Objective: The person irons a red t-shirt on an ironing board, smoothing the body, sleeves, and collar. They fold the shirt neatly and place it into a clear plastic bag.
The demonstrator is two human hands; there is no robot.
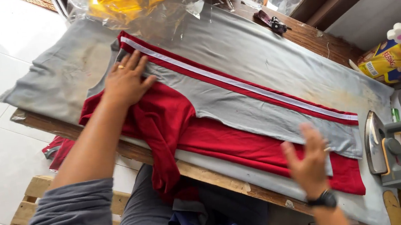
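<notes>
While both hands (126, 83) press, garment (241, 113) lies lengthwise.

- A red and grey garment (222, 125) lies flat along the cloth-covered bench (275, 63).
- A white stripe edged in red runs its length.
- Its near end is bunched, red folds hanging over the bench's front edge.

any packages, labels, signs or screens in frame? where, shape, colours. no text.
Pouch package: far right on the wooden ledge, beyond the iron; soft bag, yellow with blue and red patches, printed.
Clear plastic wrap: top centre at the far end of the padded table; crumpled, transparent, with yellow material inside.
No signs or screens in view; the wristwatch face is not readable.
</notes>
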